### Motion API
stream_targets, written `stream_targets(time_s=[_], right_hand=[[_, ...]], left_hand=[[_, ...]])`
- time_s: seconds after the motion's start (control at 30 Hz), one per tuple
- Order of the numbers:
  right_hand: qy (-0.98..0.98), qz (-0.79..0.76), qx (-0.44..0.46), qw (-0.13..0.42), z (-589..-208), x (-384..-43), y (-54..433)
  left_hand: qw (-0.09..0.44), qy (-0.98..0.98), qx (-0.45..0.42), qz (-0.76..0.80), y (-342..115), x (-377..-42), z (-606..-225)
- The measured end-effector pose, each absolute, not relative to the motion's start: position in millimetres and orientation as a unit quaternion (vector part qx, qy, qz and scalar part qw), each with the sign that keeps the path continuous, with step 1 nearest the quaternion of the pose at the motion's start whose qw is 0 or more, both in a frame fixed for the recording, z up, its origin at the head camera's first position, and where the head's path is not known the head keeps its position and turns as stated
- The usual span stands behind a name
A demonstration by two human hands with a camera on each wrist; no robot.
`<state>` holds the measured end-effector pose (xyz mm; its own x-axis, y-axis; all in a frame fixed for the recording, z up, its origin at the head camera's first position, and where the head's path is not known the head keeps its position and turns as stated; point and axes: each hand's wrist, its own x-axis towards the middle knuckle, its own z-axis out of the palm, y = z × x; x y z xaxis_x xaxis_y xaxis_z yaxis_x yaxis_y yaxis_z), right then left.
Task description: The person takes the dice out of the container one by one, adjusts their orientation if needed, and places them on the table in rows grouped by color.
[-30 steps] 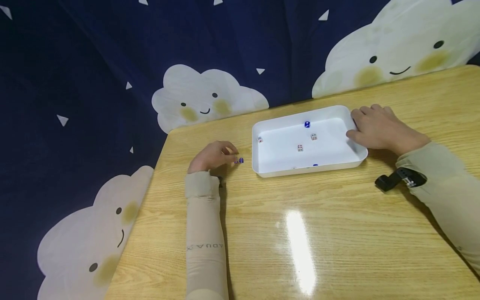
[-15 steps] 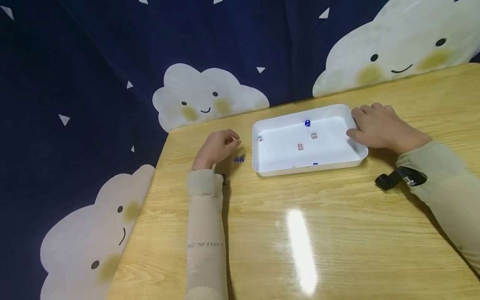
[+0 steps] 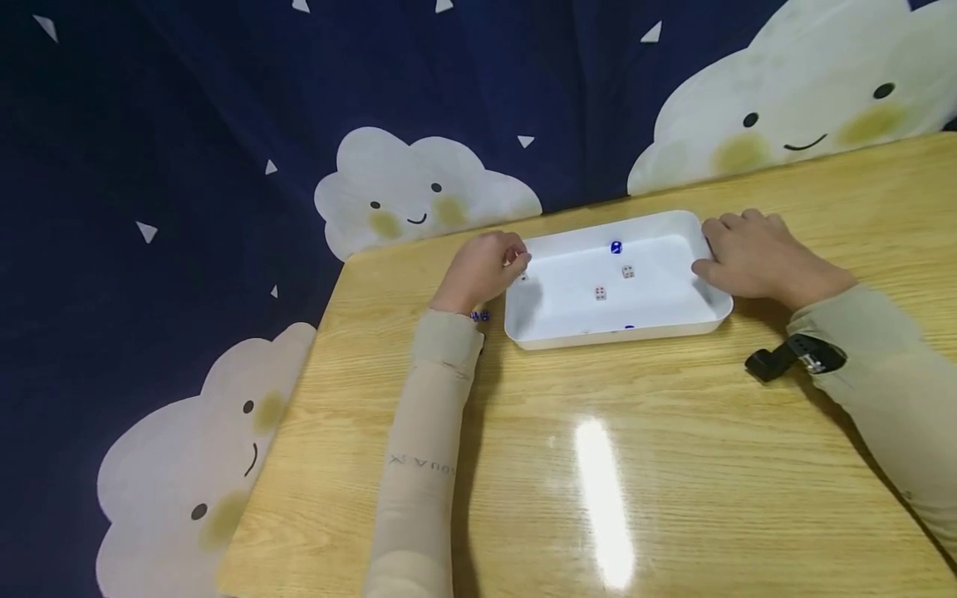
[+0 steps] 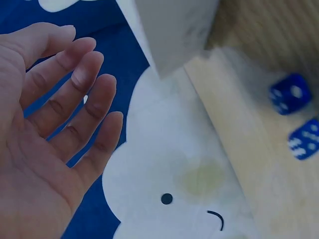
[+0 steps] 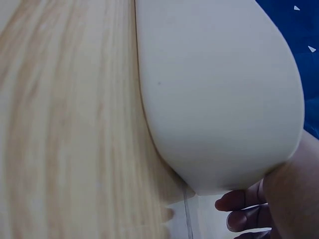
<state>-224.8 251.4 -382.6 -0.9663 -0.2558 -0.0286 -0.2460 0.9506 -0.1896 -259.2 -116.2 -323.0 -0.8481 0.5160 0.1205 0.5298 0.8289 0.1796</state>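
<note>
The table (image 3: 688, 465) is running beyond the head view's lower and right edges. One white tray (image 3: 658, 303) is standing on it. The right hand (image 3: 770, 257) is gripping the tray's right end; the left hand (image 3: 480, 267), one second ago beside the outer dice, is now hovering at the left rim, fingers curved, slightly apart. Three white dice (image 3: 628, 272), one partly covered by this hand, and two blue dice (image 3: 616, 247), one mostly behind the near wall, are lying inside; two outer dice (image 3: 484, 316), blue, are lying beside the tray.
</note>
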Motion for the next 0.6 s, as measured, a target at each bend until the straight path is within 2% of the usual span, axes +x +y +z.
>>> stream_targets(time_s=[0.37,0.6], right_hand=[[0.986,-0.101,-0.133,0.025,-384,-226,253],[0.986,-0.105,-0.130,0.028,-384,-226,252]], left_hand=[[0.052,-0.946,-0.296,-0.125,-87,-274,-303],[0.026,-0.947,-0.277,-0.160,-62,-283,-299]])
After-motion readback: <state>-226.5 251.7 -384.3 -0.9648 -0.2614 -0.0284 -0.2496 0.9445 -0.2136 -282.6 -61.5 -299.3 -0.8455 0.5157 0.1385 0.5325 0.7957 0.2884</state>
